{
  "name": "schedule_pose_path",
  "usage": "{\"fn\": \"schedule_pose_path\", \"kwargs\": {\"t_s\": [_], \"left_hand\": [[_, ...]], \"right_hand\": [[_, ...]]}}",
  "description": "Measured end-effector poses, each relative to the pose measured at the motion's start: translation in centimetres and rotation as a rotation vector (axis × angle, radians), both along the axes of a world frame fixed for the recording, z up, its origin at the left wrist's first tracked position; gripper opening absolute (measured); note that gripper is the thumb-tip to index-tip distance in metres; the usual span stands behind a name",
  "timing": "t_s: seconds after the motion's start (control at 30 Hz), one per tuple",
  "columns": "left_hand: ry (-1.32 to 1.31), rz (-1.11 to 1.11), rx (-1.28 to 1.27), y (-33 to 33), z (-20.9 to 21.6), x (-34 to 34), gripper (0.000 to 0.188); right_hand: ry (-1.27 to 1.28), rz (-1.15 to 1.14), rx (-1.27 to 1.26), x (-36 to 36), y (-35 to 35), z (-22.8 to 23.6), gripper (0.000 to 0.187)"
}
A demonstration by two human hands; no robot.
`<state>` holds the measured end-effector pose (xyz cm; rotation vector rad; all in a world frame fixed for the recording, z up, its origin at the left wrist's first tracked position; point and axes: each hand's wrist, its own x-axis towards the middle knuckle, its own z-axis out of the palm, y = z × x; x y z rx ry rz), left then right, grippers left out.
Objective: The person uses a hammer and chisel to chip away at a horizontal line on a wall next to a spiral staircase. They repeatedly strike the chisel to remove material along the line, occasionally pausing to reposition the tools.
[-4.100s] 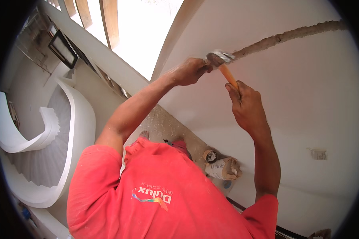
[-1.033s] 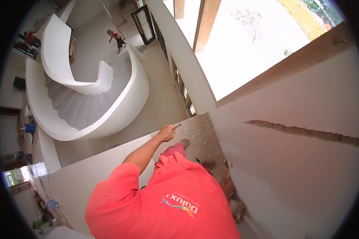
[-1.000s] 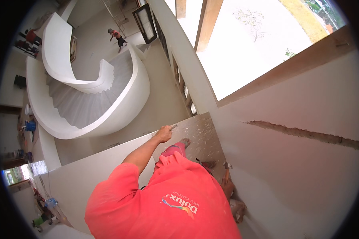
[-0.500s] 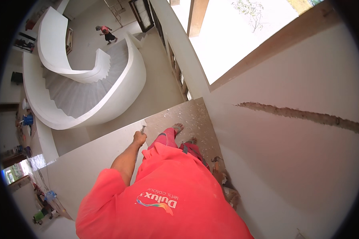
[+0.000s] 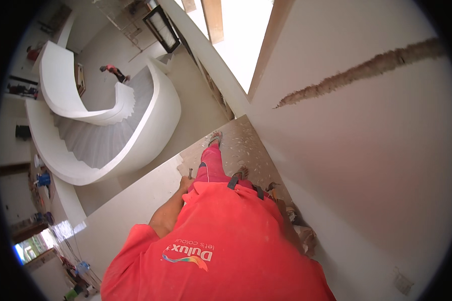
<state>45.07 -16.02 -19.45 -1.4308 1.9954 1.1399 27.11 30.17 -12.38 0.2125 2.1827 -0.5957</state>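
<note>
My left hand (image 5: 186, 183) is low at my left hip, closed round a metal chisel (image 5: 190, 173) whose struck end sticks up above the fist. On my other side, my right hand (image 5: 281, 204) shows only in part beside the shirt. It appears closed on a hammer (image 5: 272, 186), whose dark head points forward. A rough groove (image 5: 356, 72) is cut into the white wall (image 5: 351, 150) on my right. My feet in sandals stand on a dusty floor slab (image 5: 231, 145) strewn with white chips.
The slab's edge lies to the left, with a drop beyond. Below, a white curved staircase (image 5: 160, 120) winds down, and another person (image 5: 116, 73) is near it. Broken rubble (image 5: 305, 236) lies along the wall's foot. A window opening (image 5: 241, 40) is ahead right.
My view has turned, and the groove now appears higher. One foot has stepped forward. My left hand has come closer to my body. The person below has moved and bends over near the stairs.
</note>
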Motion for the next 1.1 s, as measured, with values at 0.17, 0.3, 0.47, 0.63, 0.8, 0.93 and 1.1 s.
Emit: {"fn": "schedule_pose_path", "kwargs": {"t_s": [0.17, 0.3, 0.47, 0.63, 0.8, 0.93, 1.1], "left_hand": [[-0.100, -0.098, -0.003, 1.3, 1.0, -2.7, 0.037], [-0.008, -0.158, -0.009, 1.0, 0.3, -4.0, 0.034], [0.109, -0.067, 0.062, 3.6, 4.7, -8.5, 0.029], [0.158, -0.085, 0.093, 3.2, 6.3, -8.9, 0.031], [0.057, -0.311, 0.022, 1.1, 3.9, -6.2, 0.032], [0.045, -0.326, 0.039, 2.7, 5.3, -10.0, 0.029], [0.071, -0.239, 0.118, 1.6, 5.8, -10.4, 0.026]], "right_hand": [[0.002, -0.015, 0.002, 2.2, 2.4, -2.2, 0.061], [-0.016, -0.015, -0.017, 4.0, 3.7, -3.0, 0.062], [0.010, 0.053, 0.020, 6.5, 7.6, -4.0, 0.063], [-0.040, -0.130, -0.043, 6.1, 6.3, -0.9, 0.072], [-0.023, -0.343, -0.092, 8.9, 7.4, -4.5, 0.075], [0.105, -0.408, -0.020, 11.0, 7.9, -6.0, 0.077], [-0.027, -0.334, 0.004, 13.0, 9.0, -6.6, 0.079]]}}
